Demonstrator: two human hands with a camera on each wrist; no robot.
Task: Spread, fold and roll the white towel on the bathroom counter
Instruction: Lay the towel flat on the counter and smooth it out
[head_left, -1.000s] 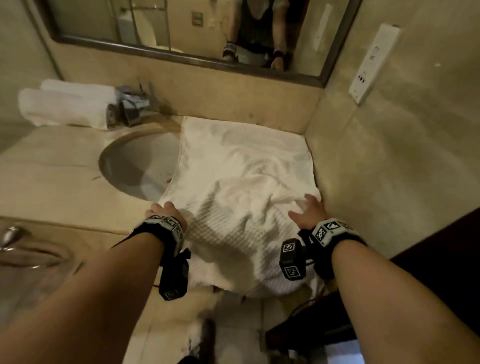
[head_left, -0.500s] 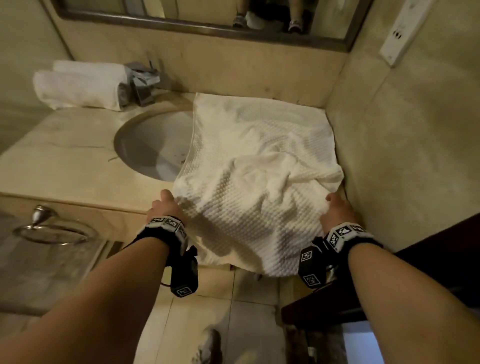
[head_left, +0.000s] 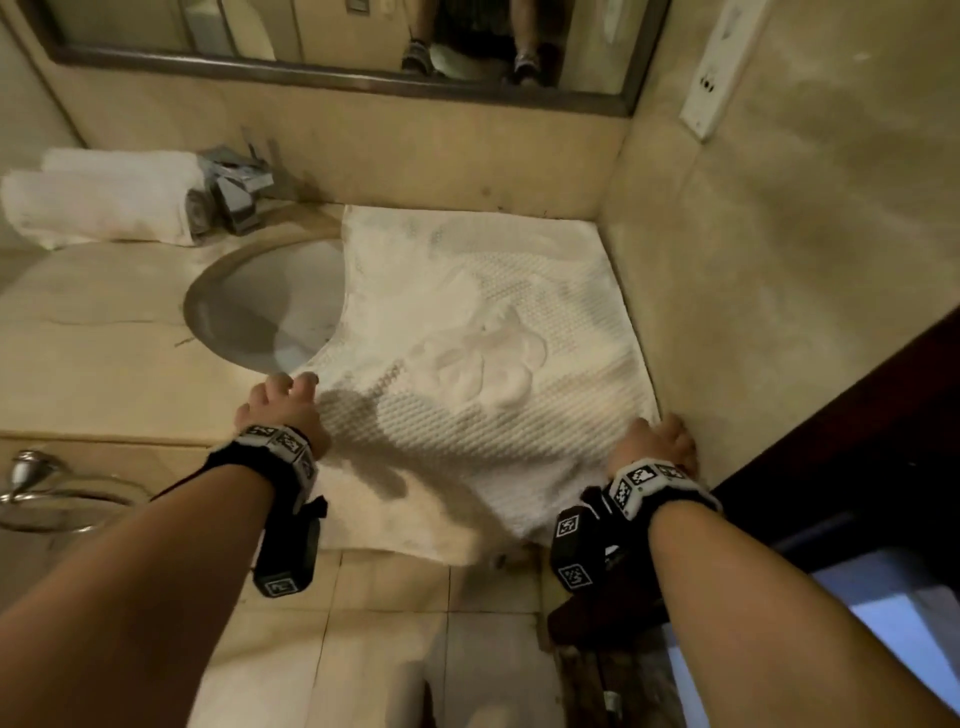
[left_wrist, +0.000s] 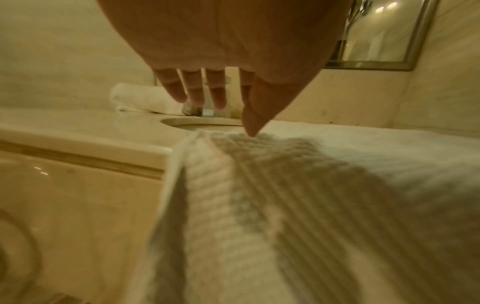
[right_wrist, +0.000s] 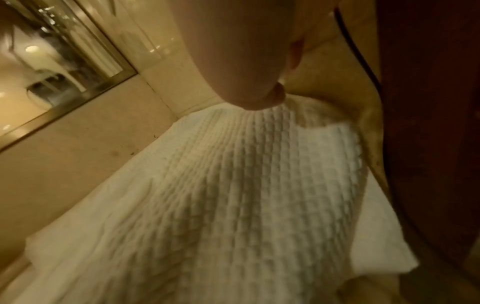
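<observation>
White towel (head_left: 483, 322) spread on beige counter (head_left: 104, 332), sink (head_left: 265, 306) beside

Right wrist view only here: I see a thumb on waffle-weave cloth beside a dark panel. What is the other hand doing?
Observer: The left hand has straight, spread fingers; only its thumb tip touches the left edge of the white towel.
Reviewer: Is the towel flat?
Observer: Mostly. The head view shows a rumpled bump in its middle.
Reviewer: Does it all lie on the counter?
Observer: No. Its left side covers part of the sink, and its near end hangs over the front edge of the counter.
</observation>
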